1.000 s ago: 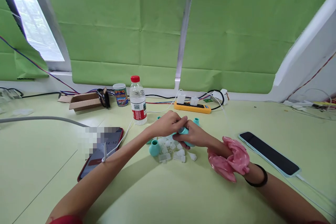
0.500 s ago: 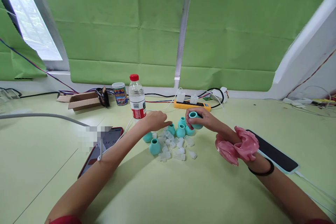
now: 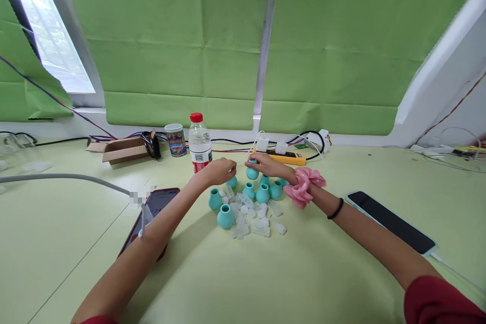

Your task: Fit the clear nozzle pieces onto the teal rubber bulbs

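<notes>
My right hand point(image 3: 268, 163) reaches in from the right, fingers closed on a small teal pot point(image 3: 252, 173) with a round body. My left hand point(image 3: 221, 171) has its fingers curled together right above another teal pot point(image 3: 232, 181). Whether it grips that pot's rim or some small piece, I cannot make out. Several more teal pots stand around, among them a front one point(image 3: 225, 217), a left one point(image 3: 215, 200) and one near the middle point(image 3: 262, 194). Between them lies a loose heap of translucent whitish pieces point(image 3: 243, 210).
Behind my left hand stands a water bottle point(image 3: 200, 147) beside a printed can point(image 3: 175, 140) and an open cardboard box point(image 3: 125, 150). A yellow power strip point(image 3: 284, 157) with cables lies at the back. Phones lie left point(image 3: 161, 200) and right point(image 3: 391, 223).
My right hand has moved left with its teal pot, toward my left hand. My left hand has drawn back slightly leftward, and a teal pot now shows under its fingers.
</notes>
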Tool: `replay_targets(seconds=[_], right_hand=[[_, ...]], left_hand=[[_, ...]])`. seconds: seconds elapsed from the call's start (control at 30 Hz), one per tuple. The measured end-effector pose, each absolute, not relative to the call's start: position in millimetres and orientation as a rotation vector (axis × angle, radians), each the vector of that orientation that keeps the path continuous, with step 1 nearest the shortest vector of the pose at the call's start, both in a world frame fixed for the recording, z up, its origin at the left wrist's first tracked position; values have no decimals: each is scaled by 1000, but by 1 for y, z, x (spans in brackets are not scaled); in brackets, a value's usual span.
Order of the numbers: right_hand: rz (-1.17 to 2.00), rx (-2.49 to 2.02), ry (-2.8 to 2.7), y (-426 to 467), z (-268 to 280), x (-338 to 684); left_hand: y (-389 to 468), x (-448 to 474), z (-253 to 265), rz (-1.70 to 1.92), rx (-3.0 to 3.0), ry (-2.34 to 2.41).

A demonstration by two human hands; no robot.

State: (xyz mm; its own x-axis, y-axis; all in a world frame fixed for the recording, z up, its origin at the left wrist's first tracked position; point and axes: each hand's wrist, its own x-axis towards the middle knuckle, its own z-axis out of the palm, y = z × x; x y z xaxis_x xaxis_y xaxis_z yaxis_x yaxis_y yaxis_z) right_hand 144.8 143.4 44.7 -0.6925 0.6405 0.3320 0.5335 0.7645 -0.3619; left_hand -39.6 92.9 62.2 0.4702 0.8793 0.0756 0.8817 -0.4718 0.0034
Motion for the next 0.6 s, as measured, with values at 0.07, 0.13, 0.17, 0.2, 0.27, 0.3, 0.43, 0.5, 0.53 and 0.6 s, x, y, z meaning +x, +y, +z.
replay_targets(seconds=[0.07, 0.13, 0.17, 0.2, 0.27, 0.3, 0.43, 0.5, 0.53, 0.6], right_hand=[[320, -907, -2557, 155, 40, 137], [315, -931, -2590, 162, 36, 132], [318, -944, -2605, 164, 35, 131], [321, -958, -2617, 166, 34, 130], [326, -987, -2636, 167, 32, 130], [331, -1001, -2643, 167, 32, 130], [373, -1071, -2671, 166, 31, 135], [389, -1123, -2667, 166, 34, 140], [393, -1151, -2663, 167, 37, 144], [414, -1206, -2673, 168, 43, 151]], left_hand=[[96, -42, 59, -198, -2618, -1611], [101, -43, 50, -247, -2606, -1626], [103, -44, 44, -246, -2621, -1630], [105, -44, 39, -230, -2648, -1634], [110, -45, 30, -192, -2705, -1645], [113, -45, 27, -184, -2720, -1659], [126, -42, 26, -228, -2673, -1773], [133, -41, 26, -207, -2655, -1834], [137, -41, 26, -176, -2661, -1857], [143, -41, 25, -100, -2690, -1889]])
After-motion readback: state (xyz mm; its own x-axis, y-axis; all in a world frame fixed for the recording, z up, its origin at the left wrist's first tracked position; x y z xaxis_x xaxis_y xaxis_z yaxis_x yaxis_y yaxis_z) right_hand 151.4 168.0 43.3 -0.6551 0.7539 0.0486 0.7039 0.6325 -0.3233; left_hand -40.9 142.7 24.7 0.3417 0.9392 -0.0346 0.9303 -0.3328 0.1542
